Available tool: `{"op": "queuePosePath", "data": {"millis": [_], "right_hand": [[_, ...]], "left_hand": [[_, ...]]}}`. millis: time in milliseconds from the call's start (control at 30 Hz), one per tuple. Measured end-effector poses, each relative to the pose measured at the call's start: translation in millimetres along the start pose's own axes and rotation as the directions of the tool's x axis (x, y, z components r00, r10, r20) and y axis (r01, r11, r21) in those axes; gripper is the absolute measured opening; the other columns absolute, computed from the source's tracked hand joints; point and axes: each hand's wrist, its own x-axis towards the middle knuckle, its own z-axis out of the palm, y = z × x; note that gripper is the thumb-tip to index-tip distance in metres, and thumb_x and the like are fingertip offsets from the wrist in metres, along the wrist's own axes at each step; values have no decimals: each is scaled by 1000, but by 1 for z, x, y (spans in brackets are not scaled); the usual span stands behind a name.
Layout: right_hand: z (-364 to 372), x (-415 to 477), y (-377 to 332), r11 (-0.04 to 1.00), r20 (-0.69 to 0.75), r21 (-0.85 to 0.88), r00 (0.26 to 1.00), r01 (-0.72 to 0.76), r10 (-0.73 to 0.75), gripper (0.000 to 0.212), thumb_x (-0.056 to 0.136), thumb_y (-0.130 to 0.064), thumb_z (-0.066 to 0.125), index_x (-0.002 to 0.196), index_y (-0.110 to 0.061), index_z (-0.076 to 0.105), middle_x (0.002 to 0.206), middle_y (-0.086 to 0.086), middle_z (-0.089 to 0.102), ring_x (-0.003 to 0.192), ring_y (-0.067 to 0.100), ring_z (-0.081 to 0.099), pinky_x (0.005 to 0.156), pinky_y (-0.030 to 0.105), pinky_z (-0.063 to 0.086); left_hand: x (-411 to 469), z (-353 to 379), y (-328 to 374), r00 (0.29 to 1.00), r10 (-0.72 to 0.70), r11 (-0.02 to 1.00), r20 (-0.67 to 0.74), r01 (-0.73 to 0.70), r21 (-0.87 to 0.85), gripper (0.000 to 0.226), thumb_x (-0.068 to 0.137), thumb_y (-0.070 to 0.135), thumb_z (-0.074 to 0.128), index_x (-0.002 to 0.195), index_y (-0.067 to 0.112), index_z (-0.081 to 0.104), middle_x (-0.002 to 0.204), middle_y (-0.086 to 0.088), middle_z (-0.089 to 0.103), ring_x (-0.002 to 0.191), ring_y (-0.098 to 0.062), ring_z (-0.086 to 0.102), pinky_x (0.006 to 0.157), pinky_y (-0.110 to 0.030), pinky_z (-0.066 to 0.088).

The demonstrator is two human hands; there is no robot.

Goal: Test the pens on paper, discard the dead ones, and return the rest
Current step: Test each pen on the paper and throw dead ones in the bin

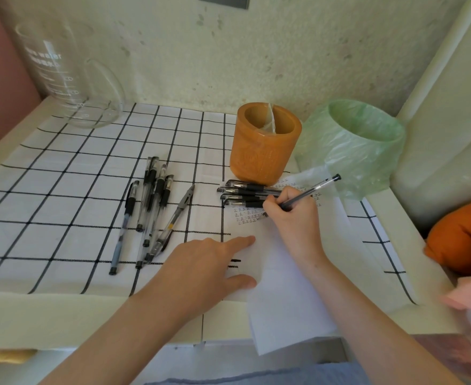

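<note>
White paper (284, 301) lies under the flat, spread left hand (201, 270). The right hand (292, 218) pinches a black gel pen (314, 187), tip on the sheet.

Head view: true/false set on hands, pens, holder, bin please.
1. The right hand grips a pen with its tip on the paper. True.
2. The left hand holds a pen. False: it lies flat on the paper and holds nothing.
3. The holder is full of pens. False: no pens stand in it.
4. The bin stands right of the holder. True.
5. All loose pens lie in one pile. False: a pile lies on the cloth, and a second group lies at the holder's base.
</note>
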Motion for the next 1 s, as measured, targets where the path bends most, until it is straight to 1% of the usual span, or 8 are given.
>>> {"op": "queuePosePath", "data": {"millis": [167,267,367,467,633,800,900,1000], "right_hand": [[0,0,0,1000,-2,-7,1000,12,-12,44,81,0,61,52,-18,34,41,-11,33,44,3,31,47,14,27],[0,0,0,1000,3,1,1000,2,-2,43,81,-1,61,52,-18,35,39,-11,36,44,2,33,47,14,28],[-1,0,-1,1000,12,2,1000,7,-7,41,82,-1,62,53,-16,38,43,-11,35,43,2,34,47,12,29],[0,-1,-3,1000,20,-3,1000,8,-8,39,81,0,62,54,-14,38,45,-10,35,44,2,34,48,12,29],[-1,-1,-3,1000,20,-12,1000,-4,4,41,79,0,63,52,-16,37,39,-12,36,43,2,32,47,12,28],[0,-1,-3,1000,18,-8,1000,-4,4,43,80,1,62,52,-17,36,38,-13,37,42,2,34,46,12,29],[0,-1,-4,1000,16,-16,1000,-13,13,41,80,0,61,53,-16,35,38,-13,37,43,2,33,46,12,29],[0,-1,-3,1000,7,-22,1000,-11,11,40,80,1,61,54,-16,34,38,-13,37,44,3,33,47,13,29]], "left_hand": [[0,-1,0,1000,-7,1000,9,7,-1,64,82,62,47,138,51,19,73,10,42,86,-14,56,67,-23,37],[1,-1,0,1000,-5,1000,15,5,1,63,82,62,47,138,51,19,72,10,43,79,-13,52,66,-23,37],[1,-1,0,1000,-3,1000,14,3,6,63,83,62,46,138,51,19,72,10,43,75,-11,47,64,-23,35],[1,-1,0,1000,-6,1000,18,6,7,63,83,62,46,138,51,19,73,10,43,77,-12,49,66,-23,36],[0,-2,0,1000,-11,1000,12,11,14,63,83,63,46,138,51,18,77,9,45,83,-13,53,67,-23,37],[1,-2,1,999,-20,1000,25,20,10,63,82,62,47,138,51,19,73,12,42,75,-10,46,64,-22,34],[0,-2,2,999,-24,1000,31,24,1,63,83,62,47,138,52,19,70,12,40,74,-10,45,64,-22,33],[-1,-4,3,999,-24,1000,26,24,-1,63,83,62,47,138,52,19,72,12,42,77,-10,48,66,-22,35]]}}
